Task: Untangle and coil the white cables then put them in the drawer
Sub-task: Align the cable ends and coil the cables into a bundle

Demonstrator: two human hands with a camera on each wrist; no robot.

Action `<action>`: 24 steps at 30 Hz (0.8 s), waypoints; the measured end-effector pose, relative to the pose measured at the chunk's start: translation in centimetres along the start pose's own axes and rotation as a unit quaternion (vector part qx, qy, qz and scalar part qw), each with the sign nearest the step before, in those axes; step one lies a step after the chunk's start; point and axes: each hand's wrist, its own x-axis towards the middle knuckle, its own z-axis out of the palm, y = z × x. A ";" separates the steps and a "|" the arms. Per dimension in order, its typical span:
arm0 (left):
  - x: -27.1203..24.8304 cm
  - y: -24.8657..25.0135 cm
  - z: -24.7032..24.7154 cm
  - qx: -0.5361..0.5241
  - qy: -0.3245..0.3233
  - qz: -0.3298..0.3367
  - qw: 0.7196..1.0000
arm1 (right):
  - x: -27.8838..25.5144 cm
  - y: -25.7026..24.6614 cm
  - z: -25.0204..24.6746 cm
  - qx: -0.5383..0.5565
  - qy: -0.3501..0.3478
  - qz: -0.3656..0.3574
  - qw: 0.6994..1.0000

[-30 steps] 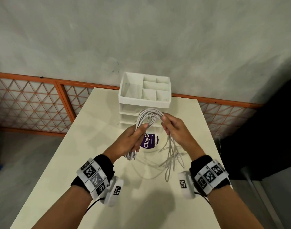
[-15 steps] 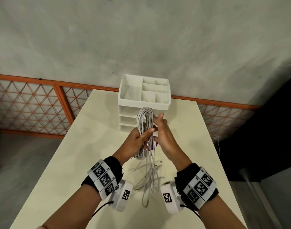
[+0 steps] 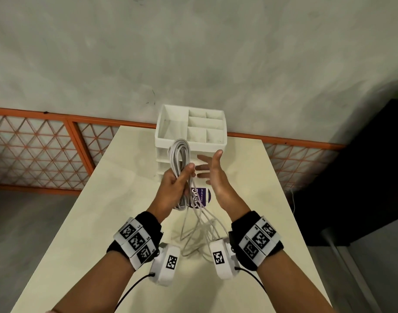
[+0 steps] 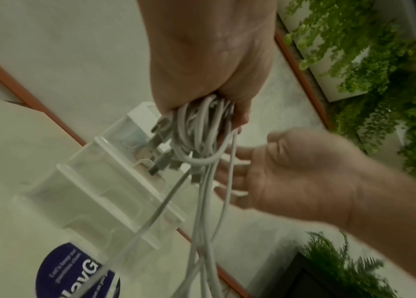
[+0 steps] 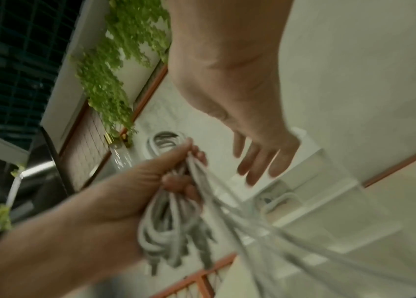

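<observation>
1. Both hands are raised above a table, near the centre of the head view.
2. Left hand [image 3: 173,187] has its fingers and thumb curled tightly round a bundle of white cables [image 3: 180,157], gripping it at the middle.
3. Above the fist, the cables rise in a narrow upright loop; below it, shorter loops and loose ends hang down, and several metal plugs [image 4: 159,139] stick out of the bundle in the left wrist view.
4. Long loose strands [image 3: 200,231] trail from the fist toward the lower centre of the frame, down to the cream table [image 3: 85,222].
5. Right hand [image 3: 212,175] is just beside the left, not touching the cables, with palm turned toward the bundle, fingers straight and slightly spread, holding nothing.
6. Behind the hands, at the far end of the table, stands a white drawer unit [image 3: 191,129] with an open divided tray on top; its clear drawer fronts look pushed in.
7. A round purple label [image 3: 201,196] with white lettering lies on the table between the hands and the drawer unit, partly hidden by the cables.
8. Beyond the table is a grey wall with an orange lattice railing [image 3: 35,152] at left and right.
</observation>
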 end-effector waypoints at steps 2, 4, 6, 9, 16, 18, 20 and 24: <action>0.7 -0.2 -0.6 -0.005 0.014 -0.007 1.000 | 0.0 1.3 0.0 0.020 -0.069 0.000 0.997; 1.1 -0.1 -0.9 -0.015 0.013 -0.010 1.000 | 0.0 2.7 -0.1 0.006 -0.161 0.008 0.987; 1.3 0.0 -1.2 -0.029 0.010 -0.014 0.999 | -0.1 3.4 -0.3 -0.053 -0.205 -0.003 0.977; 1.3 -0.1 -1.5 -0.042 0.013 -0.024 0.999 | -0.2 3.5 -0.8 -0.102 -0.241 -0.036 0.965; 1.4 -0.4 -2.1 -0.049 0.052 -0.023 0.997 | -0.3 2.5 -0.4 -0.175 -0.213 -0.056 0.960; 1.5 -0.8 -2.5 -0.025 0.073 -0.008 0.997 | 0.0 2.5 -0.4 -0.211 -0.175 -0.087 0.958; 1.7 -1.1 -2.9 -0.001 0.093 0.007 0.996 | -0.1 2.4 -0.6 -0.253 -0.141 -0.119 0.950; 2.3 -1.5 -3.5 -0.022 0.182 0.007 0.983 | -1.4 1.7 -0.5 -0.207 -0.120 -0.136 0.962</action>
